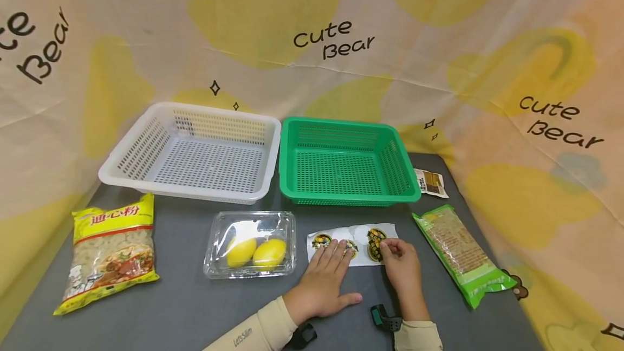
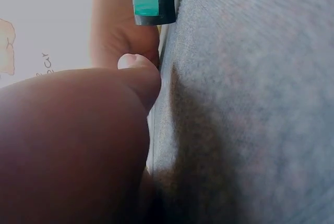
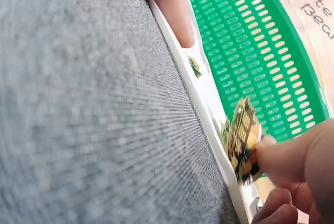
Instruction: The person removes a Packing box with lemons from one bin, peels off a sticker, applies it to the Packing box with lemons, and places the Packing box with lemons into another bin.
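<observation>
A white sheet of round stickers (image 1: 362, 260) lies on the grey table, its labels black and yellow with fruit pictures. My left hand (image 1: 320, 285) rests flat on the left part of the sheet, fingers straight and thumb spread out to the side. At the right end, my right hand (image 1: 403, 268) pinches a round sticker (image 3: 243, 141) between thumb and finger. That sticker stands tilted up from the sheet in the right wrist view. The left wrist view shows mostly the left thumb (image 2: 141, 78) close over the table.
A clear box with two lemons (image 1: 269, 254) lies left of the sheet, and a yellow pasta bag (image 1: 112, 253) farther left. Right of it is a green-edged food packet (image 1: 458, 251). Behind stand a white basket (image 1: 122, 169), a green basket (image 1: 351, 199) and a small packet (image 1: 433, 183).
</observation>
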